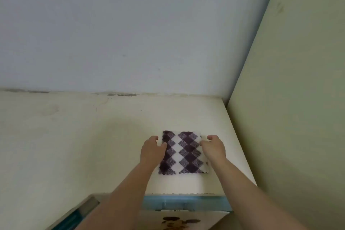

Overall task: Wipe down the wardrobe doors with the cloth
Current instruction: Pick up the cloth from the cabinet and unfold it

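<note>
My left hand rests on the left edge of the cloth, fingers spread and loosely curled over the fabric, the thumb lying in toward the middle. My right hand sits on the right edge, fingers bent down onto the border; I cannot tell whether it pinches the fabric or only presses on it. The two hands are apart, one on each side, with the middle of the cloth showing between them. Both forearms are bare.

The cloth lies flat on the top of the wardrobe, toward its right end and near the front edge. It is a fuzzy, terry-like square, nearly even-sided, its slightly longer run going from the front edge toward the wall. Two columns of dark purple and grey diamonds run the same way over a white ground.

The top it lies on is a smooth, cream-coloured panel, faintly stained and scuffed. Along the front runs a blue trim, and below it a pale door front carries a brown printed motif, cut off by the frame. At the lower left a door with a blue edge stands open; what is inside cannot be seen.

Behind rises a pale grey-blue wall, with cracked paint where it meets the top. A cream wall closes in on the right.
</note>
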`<state>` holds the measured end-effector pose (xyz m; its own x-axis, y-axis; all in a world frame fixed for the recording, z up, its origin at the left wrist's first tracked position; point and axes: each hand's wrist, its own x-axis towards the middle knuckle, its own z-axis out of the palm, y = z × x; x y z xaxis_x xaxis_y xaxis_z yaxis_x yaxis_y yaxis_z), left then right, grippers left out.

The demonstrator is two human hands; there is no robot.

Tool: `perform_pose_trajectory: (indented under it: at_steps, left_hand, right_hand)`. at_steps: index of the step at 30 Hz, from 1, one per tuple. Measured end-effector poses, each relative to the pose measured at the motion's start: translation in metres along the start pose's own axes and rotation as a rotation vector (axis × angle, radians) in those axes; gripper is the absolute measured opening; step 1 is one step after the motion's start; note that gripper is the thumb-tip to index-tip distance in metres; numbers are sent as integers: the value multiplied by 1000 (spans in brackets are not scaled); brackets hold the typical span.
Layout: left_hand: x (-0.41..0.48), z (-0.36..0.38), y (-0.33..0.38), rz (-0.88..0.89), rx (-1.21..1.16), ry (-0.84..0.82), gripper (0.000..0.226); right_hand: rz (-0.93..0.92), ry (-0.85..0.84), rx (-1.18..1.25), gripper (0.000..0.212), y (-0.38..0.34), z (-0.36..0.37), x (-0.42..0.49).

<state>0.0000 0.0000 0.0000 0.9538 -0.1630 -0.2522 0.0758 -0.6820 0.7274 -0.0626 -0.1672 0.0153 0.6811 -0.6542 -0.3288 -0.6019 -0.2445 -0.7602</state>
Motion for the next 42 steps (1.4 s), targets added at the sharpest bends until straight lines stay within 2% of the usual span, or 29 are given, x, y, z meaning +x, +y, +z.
perform_pose_trajectory:
  at_steps: [4,8,11,12,14,17,21,24,26,32,38,42]
  left_hand:
    - [9,6,5,-67,-28,-13,52]
    - [12,10,12,-165,-161,-24,49]
    - [15,13,15,-237,-290,-31,19]
    - [16,14,16,-268,-357,-40,18]
    - [18,15,16,-318,-459,-54,23]
    - [20,14,18,-342,-448,-76,33]
    - [16,17,22,-253,-325,-167,35]
    - [10,17,28,-142,-283,-134,14]
    - [7,14,33,-130,-361,-139,5]
    - [-11,4,49,-145,-619,-213,4]
    - [-31,-11,67,33,-750,-167,9]
    - [-56,-26,80,259,-645,-82,13]
  right_hand:
    - [23,-32,-36,46,1,1,7]
    - [29,-42,-54,45,1,3,9]
    - [31,-51,-42,48,1,5,10]
    - [34,-56,-39,50,2,7,12]
    - [51,-66,-9,53,2,7,12]
    - [85,-69,72,53,2,8,12]
    - [84,-71,132,49,4,8,11]
    - [72,-88,191,44,8,6,10]
    - [63,-97,228,40,11,3,9]
    - [27,-70,243,31,11,0,0]
    - [-208,72,319,20,-21,-10,-25]
    - [-392,22,484,18,-55,-25,-61]
